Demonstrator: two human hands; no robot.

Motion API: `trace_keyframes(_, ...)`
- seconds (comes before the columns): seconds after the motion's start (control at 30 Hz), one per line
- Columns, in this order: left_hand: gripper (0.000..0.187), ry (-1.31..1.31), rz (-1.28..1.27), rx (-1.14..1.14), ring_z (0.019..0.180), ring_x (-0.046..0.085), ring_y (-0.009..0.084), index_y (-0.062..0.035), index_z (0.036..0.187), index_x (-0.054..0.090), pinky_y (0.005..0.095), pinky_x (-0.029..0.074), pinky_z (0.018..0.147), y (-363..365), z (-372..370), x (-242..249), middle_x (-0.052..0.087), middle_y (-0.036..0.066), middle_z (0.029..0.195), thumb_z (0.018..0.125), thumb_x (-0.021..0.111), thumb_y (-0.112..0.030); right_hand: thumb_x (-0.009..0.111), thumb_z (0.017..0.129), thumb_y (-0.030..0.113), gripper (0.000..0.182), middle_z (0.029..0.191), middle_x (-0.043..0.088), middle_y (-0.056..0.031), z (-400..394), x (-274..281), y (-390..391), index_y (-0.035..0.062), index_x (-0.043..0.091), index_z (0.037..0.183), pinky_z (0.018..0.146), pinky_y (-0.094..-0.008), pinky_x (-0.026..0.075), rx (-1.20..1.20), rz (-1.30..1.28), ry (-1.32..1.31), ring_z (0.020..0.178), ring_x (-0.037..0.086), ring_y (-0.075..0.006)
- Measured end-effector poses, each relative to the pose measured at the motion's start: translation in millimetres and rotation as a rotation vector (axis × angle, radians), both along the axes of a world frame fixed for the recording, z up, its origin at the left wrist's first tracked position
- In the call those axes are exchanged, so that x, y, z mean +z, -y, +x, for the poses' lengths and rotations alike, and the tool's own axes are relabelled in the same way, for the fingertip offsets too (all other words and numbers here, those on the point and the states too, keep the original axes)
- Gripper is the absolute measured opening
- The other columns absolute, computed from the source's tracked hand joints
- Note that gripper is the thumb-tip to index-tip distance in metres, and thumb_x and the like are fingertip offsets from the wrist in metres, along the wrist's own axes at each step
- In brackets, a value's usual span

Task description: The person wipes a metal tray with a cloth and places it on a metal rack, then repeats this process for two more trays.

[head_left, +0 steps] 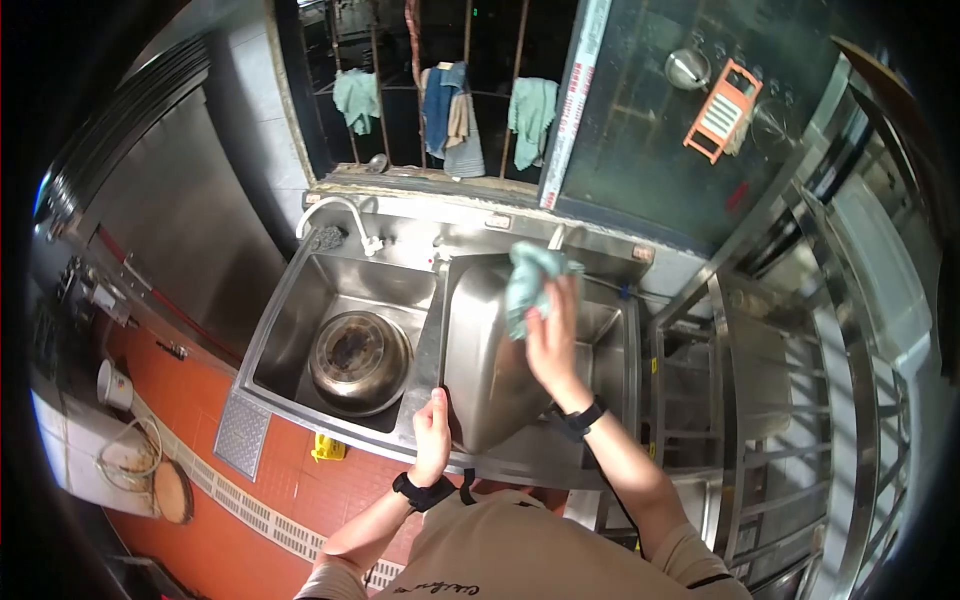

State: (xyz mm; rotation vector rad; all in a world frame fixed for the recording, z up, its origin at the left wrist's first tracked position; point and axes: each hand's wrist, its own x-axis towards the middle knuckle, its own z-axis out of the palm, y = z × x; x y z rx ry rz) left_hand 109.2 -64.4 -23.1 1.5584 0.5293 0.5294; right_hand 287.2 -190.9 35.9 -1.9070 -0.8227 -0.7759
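Observation:
A deep stainless steel pan rests tilted over the right sink basin. My left hand is closed on the pan's near left edge, its thumb on top and its other fingers partly hidden. In my right hand is a pale green cloth, held above the pan's far right side and slightly blurred. An upturned round metal bowl with a darkened bottom sits in the left sink basin.
A white curved faucet stands behind the left basin, with a scouring pad beside it. Cloths hang on the window bars. To the right is a metal rack. A yellow object lies on the orange floor.

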Motion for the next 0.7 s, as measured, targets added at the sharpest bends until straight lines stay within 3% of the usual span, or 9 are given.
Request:
trace_keyframes(0.13,0.049,0.053,-0.257,0.073,0.061,0.027,0.0061,-0.0064,0.067,0.043,0.0269,0.024,0.052,1.8,10.0,6.8,0.035,-0.006,0.064,0.102,0.04,-0.04,0.055,0.085,0.013,0.052,0.139,0.04,-0.02,-47.5,0.0,-15.6,0.0085,0.045,0.136,0.112,-0.0541,0.022,0.27,-0.161,-0.041,0.133,0.029,-0.0479)
trace_keyframes(0.2,0.047,0.119,-0.39,0.093,0.07,0.037,0.0058,-0.007,0.077,0.055,0.0235,0.033,0.062,-12.6,17.2,-22.2,0.046,-0.005,0.074,0.1,0.041,-0.045,0.058,0.08,0.008,0.057,0.133,0.043,-0.0166,-60.1,-31.4,-13.3,0.0166,0.048,0.135,0.109,-0.056,0.028,0.345,-0.244,-0.049,0.129,0.034,-0.046)
trace_keyframes(0.33,0.051,0.133,-0.509,0.25,0.082,0.053,0.0097,-0.0031,0.091,0.059,0.0271,0.044,0.075,-14.7,20.2,31.8,0.058,0.0,0.089,0.096,0.046,-0.052,0.059,0.076,0.002,0.052,0.117,0.05,-0.0122,-68.9,-115.1,17.2,0.0145,0.053,0.126,0.092,-0.0505,0.044,0.095,-0.311,-0.034,0.109,0.048,-0.0387)
trace_keyframes(0.4,0.052,0.134,-0.429,0.254,0.084,0.054,0.0119,-0.002,0.093,0.058,0.0285,0.045,0.076,-33.9,14.8,20.6,0.059,0.002,0.091,0.095,0.047,-0.053,0.056,0.076,-0.003,0.039,0.104,0.054,-0.0143,-47.3,-153.1,41.4,0.0136,0.056,0.112,0.081,-0.0456,0.049,0.076,-0.064,-0.401,0.095,0.055,-0.0373)
trace_keyframes(0.43,0.052,0.115,-0.391,0.248,0.087,0.055,0.0127,-0.0014,0.094,0.058,0.029,0.044,0.078,-50.5,9.2,9.6,0.06,0.004,0.093,0.095,0.048,-0.053,0.053,0.079,-0.002,0.036,0.097,0.057,-0.0176,-39.1,-182.1,56.7,0.0121,0.055,0.112,0.075,-0.0446,0.05,-0.049,-0.163,-0.817,0.083,0.059,-0.038)
trace_keyframes(0.47,0.048,0.129,-0.383,0.193,0.087,0.055,0.0121,-0.0028,0.094,0.058,0.0288,0.044,0.08,-53.1,2.4,22.7,0.06,0.003,0.092,0.096,0.049,-0.05,0.051,0.08,-0.001,0.035,0.088,0.06,-0.0199,-34.6,-199.8,73.8,0.0116,0.054,0.113,0.068,-0.0446,0.05,-0.053,-0.13,-0.646,0.073,0.06,-0.0391)
trace_keyframes(0.57,0.035,0.148,-0.111,0.002,0.086,0.054,0.0109,-0.0032,0.097,0.058,0.0286,0.043,0.078,-81.5,-21.9,17.0,0.059,0.002,0.091,0.092,0.061,-0.037,0.051,0.085,0.005,0.031,0.092,0.065,-0.0145,-35.2,-187.5,98.9,0.0071,0.053,0.116,0.069,-0.0389,0.05,0.014,-0.192,-0.931,0.079,0.064,-0.0292)
trace_keyframes(0.67,0.033,-0.024,-0.11,-0.188,0.07,0.053,0.0095,-0.0007,0.103,0.061,0.0269,0.043,0.064,-89.6,-43.7,36.3,0.061,-0.002,0.077,0.086,0.07,-0.028,0.055,0.091,0.021,0.03,0.097,0.068,-0.0089,-35.0,-209.2,109.1,0.0039,0.057,0.116,0.072,-0.0352,0.051,0.034,0.073,-1.074,0.08,0.065,-0.0216)
trace_keyframes(0.7,0.029,-0.051,0.024,-0.248,0.066,0.053,0.01,-0.0011,0.098,0.063,0.0271,0.043,0.062,-90.9,-47.8,32.5,0.061,-0.002,0.073,0.085,0.071,-0.025,0.056,0.092,0.029,0.032,0.097,0.068,-0.0062,-33.9,-184.8,111.5,0.0045,0.059,0.112,0.072,-0.0332,0.051,0.174,0.444,-1.506,0.08,0.065,-0.0182)
